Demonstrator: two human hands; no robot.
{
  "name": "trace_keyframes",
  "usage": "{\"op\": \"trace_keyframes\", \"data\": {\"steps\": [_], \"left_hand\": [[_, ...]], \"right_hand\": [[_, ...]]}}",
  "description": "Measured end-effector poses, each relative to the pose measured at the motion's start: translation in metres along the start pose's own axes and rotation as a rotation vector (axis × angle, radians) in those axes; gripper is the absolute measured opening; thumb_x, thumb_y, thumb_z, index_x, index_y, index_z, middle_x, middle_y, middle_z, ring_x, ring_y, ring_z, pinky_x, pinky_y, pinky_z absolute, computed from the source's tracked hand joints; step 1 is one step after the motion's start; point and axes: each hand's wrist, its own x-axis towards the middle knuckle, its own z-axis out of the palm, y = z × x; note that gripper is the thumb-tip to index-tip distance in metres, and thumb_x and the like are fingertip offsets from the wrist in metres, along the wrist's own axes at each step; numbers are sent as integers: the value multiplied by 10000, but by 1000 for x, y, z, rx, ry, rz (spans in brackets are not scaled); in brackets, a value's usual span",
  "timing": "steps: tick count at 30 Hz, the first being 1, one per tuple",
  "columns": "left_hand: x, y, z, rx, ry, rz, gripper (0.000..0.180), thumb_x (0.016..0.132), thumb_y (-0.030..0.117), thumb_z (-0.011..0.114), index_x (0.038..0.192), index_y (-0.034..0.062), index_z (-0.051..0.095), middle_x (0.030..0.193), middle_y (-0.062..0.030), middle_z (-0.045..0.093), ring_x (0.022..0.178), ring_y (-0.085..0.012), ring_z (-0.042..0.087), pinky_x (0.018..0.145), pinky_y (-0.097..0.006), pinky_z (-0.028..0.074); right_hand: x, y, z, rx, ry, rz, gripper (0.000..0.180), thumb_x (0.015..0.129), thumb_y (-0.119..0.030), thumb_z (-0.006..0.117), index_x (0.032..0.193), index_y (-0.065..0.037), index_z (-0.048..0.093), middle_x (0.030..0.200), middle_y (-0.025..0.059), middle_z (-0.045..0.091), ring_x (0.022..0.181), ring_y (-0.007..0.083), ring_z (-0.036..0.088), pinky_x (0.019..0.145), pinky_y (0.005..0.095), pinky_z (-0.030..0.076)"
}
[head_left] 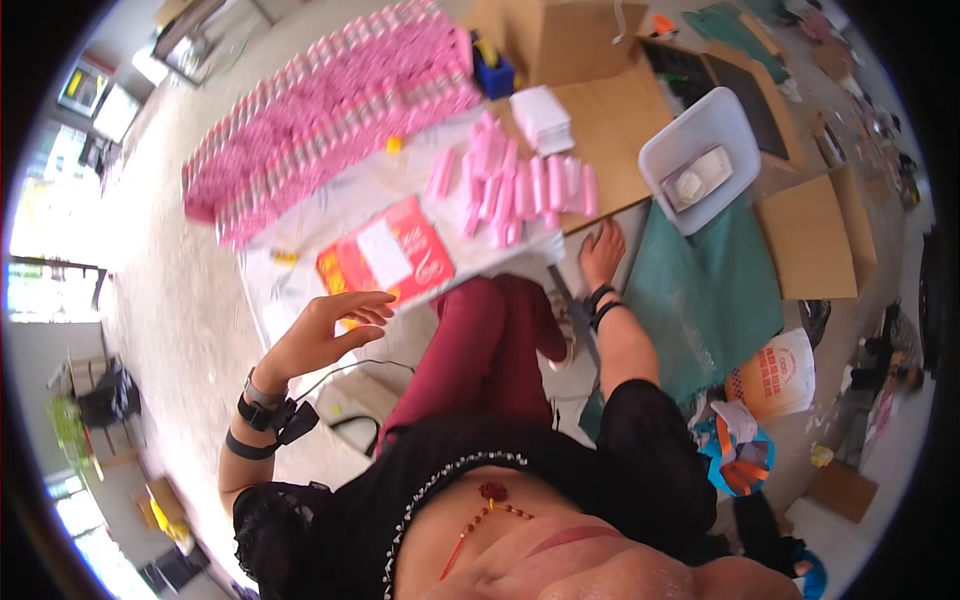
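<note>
My left hand (pixel 335 325) hovers over the table's near edge, fingers stretched out and thumb apart, holding nothing that I can see. Just beyond it lies a red printed sheet (pixel 428 262) with a white paper slip (pixel 384 253) on top. A bit of yellow (pixel 349 324) shows by the thumb; its kind is unclear. To the right, my right hand (pixel 602 254) is beside the table's edge with its fingers loosely apart and nothing visible in them. Nearest to it on the table is a loose pile of pink rolled packets (pixel 507 190).
A long stack of pink packets (pixel 330 115) fills the table's far side. Behind the pile are white cards (pixel 541 118), a blue tape dispenser (pixel 492 72) and a cardboard box (pixel 560 40). At right, a white plastic bin (pixel 735 125) stands by green cloth (pixel 705 290) and an open carton (pixel 810 235).
</note>
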Motion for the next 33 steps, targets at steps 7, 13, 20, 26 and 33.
{"op": "trace_keyframes", "data": {"steps": [7,13,20,26,33], "left_hand": [[-127,-112,38,-159,199,-134,381,954,52,675,1330,5,629,1099,-89,734,979,-138,685,904,-302,546],[-86,-233,98,-92,524,-143,357,934,151,713,1246,-13,654,1068,-155,747,978,-240,729,874,-346,571],[22,-235,105,259,751,86,326,855,89,713,1169,7,679,1078,-202,687,1043,-402,631,901,-455,516],[118,-219,75,298,883,219,257,818,67,722,1051,27,620,989,-156,657,964,-374,610,865,-468,489],[246,-204,47,332,902,172,277,764,39,707,1021,-3,613,1041,-185,638,1016,-395,571,905,-469,467]], "right_hand": [[27,-8,-25,195,-42,42,553,1002,-231,551,1414,125,452,1435,342,495,1348,471,463,1147,502,353],[-39,-142,-41,498,12,-19,398,1017,-112,491,1387,31,522,1264,245,602,1150,352,588,1008,426,457],[-116,-257,-39,545,-190,-155,304,1015,-96,545,1301,-4,589,1195,190,649,1053,336,648,926,403,511],[-130,-287,-35,638,-252,-311,241,1003,-41,551,1231,-5,619,1118,193,656,1022,362,651,897,399,523],[-124,-284,-35,677,-251,-284,236,1001,-35,535,1226,-17,605,1058,193,638,941,361,643,846,391,529]]}}
